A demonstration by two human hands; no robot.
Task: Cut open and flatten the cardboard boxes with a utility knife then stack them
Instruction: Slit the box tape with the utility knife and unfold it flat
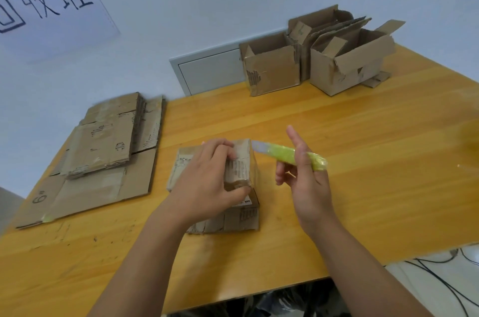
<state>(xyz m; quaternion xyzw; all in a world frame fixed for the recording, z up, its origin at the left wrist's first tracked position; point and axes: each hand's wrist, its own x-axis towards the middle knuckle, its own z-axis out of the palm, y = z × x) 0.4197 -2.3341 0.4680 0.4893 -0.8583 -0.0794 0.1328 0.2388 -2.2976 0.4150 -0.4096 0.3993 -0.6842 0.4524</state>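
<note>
A small worn cardboard box [242,169] stands in the middle of the wooden table [363,148]. My left hand [207,187] grips it from above, fingers over its top and thumb on its near side. My right hand [308,176] holds a yellow-green utility knife [285,154] just right of the box. The blade is out and its tip touches the box's upper far right corner. My index finger sticks up straight. A stack of flattened boxes [103,150] lies at the left of the table.
Three open cardboard boxes [344,60] stand at the table's far edge against the wall. A paper sign [49,5] with handwritten characters hangs on the wall at upper left. Black cables [440,280] lie on the floor beyond the table's near right edge.
</note>
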